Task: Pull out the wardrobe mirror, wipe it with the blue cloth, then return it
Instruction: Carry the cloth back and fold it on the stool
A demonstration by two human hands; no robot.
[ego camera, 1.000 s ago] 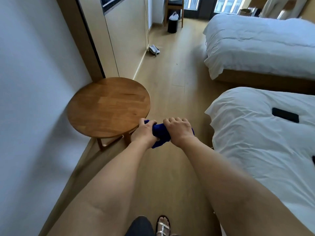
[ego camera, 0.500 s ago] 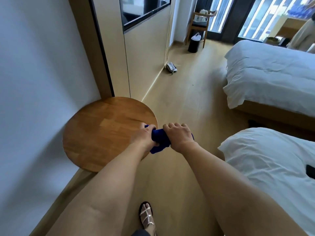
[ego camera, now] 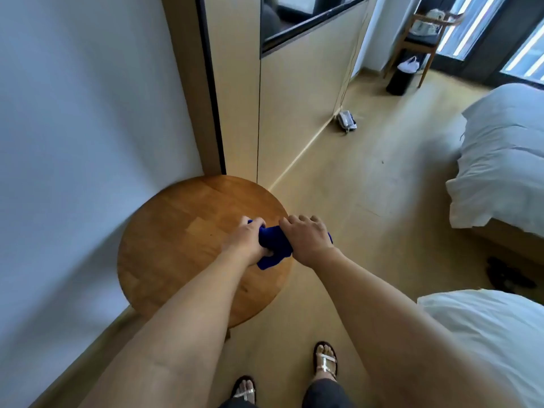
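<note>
Bunching the blue cloth (ego camera: 275, 245) at frame centre, the left hand (ego camera: 247, 241) and right hand (ego camera: 306, 240) both grasp it with curled fingers, above the right edge of the round wooden table (ego camera: 182, 245). The wardrobe (ego camera: 235, 83) stands upper centre; white beds (ego camera: 500, 172) lie right.

No readable text, labels, brands or numbers anywhere.
</note>
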